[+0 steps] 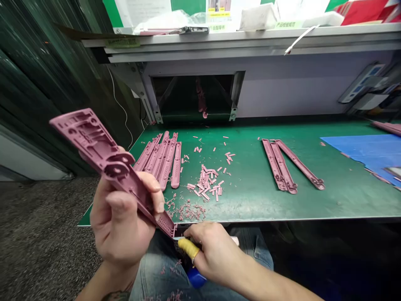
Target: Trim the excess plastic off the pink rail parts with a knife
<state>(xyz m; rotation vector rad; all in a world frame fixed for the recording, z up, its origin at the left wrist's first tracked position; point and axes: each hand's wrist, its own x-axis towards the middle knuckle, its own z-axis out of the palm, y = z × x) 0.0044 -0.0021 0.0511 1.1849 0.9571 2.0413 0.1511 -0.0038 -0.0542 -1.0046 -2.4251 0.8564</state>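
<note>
Left hand, 8 o'clock from view centre, had its fingers and thumb wrapped round a long pink part. Part sat tilted, wide end pointing to 10, narrow end to 4. Behind it at 9, a row of pink strips lay packed side by side on the green table. Pink shavings at 6, near the table edge; small pink chips heaped just beyond, more scattered toward 12. Right hand, also at 6, was nearly closed on a thin blade, handle mostly hidden, yellow wrap on thumb. Blade met part's narrow end. At 3, three loose strips lay fanned; farther out, blue sheet.
</note>
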